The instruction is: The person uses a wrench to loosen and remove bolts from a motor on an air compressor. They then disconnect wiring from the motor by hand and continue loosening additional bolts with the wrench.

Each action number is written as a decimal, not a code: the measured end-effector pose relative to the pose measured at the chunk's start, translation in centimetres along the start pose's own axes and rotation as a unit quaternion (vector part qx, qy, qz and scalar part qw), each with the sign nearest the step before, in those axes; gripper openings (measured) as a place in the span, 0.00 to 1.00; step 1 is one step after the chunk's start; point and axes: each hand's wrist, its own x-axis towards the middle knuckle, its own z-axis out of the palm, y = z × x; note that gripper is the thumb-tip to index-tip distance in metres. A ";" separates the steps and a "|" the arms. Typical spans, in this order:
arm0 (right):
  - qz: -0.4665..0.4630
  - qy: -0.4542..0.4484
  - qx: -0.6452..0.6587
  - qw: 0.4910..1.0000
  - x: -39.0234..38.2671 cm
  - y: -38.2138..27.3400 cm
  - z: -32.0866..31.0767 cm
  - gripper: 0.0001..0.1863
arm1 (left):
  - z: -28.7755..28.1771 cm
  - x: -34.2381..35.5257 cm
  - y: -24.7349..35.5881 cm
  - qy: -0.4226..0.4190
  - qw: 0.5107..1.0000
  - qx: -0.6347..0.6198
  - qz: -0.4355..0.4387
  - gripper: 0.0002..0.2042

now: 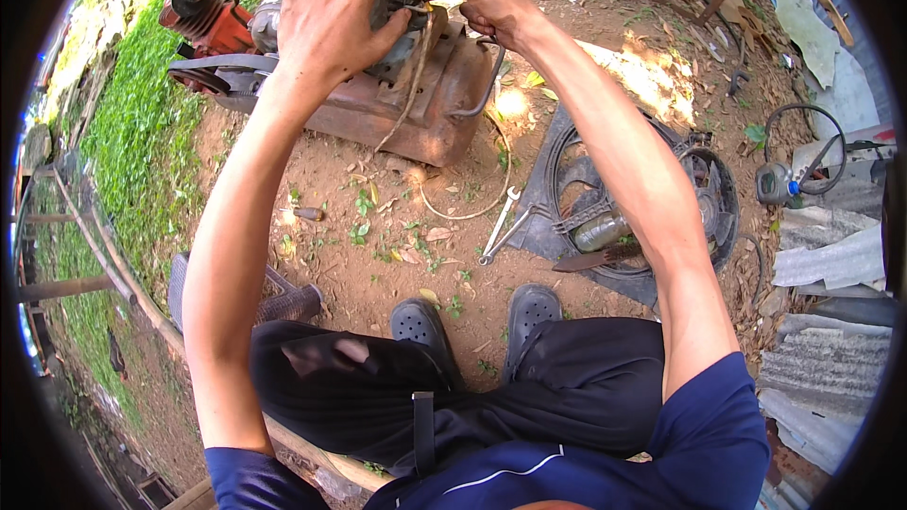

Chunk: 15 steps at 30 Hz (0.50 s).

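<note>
Looks steeply down and slightly forward from the person's head, nearest to the navy-blue cloth shirt (501, 482) along the lower edge. Faces past black cloth trousers (576, 378) and dark grey clogs with round holes (532, 309) to the bare left hand (335, 28) and bare right hand (488, 5) near the top. Spans, fisheye-wide, from green grass (142, 113) to grey corrugated sheets (820, 354).

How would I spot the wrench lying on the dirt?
Start from the grey shoes. Ahead, two slim metal tools form a V on the dirt. The wrench is the left one, its forked end pointing away; its neighbour reaches the black plate.
</note>
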 end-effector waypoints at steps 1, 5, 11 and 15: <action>0.005 -0.002 0.012 1.000 0.1 0.0 0.1 0.17 | -0.3 0.3 -0.2 -0.019 1.000 0.000 0.005 0.23; 0.010 0.058 -0.007 0.998 0.3 0.1 0.3 0.13 | -1.3 2.9 -1.0 -0.101 0.994 -0.011 0.047 0.22; -0.004 0.067 -0.042 0.997 1.0 0.8 -0.6 0.10 | -0.9 4.7 -2.6 -0.193 0.976 -0.061 0.085 0.27; -0.031 0.071 -0.042 0.996 1.5 1.1 -0.6 0.09 | 0.2 4.9 -4.0 -0.168 0.976 -0.064 0.124 0.29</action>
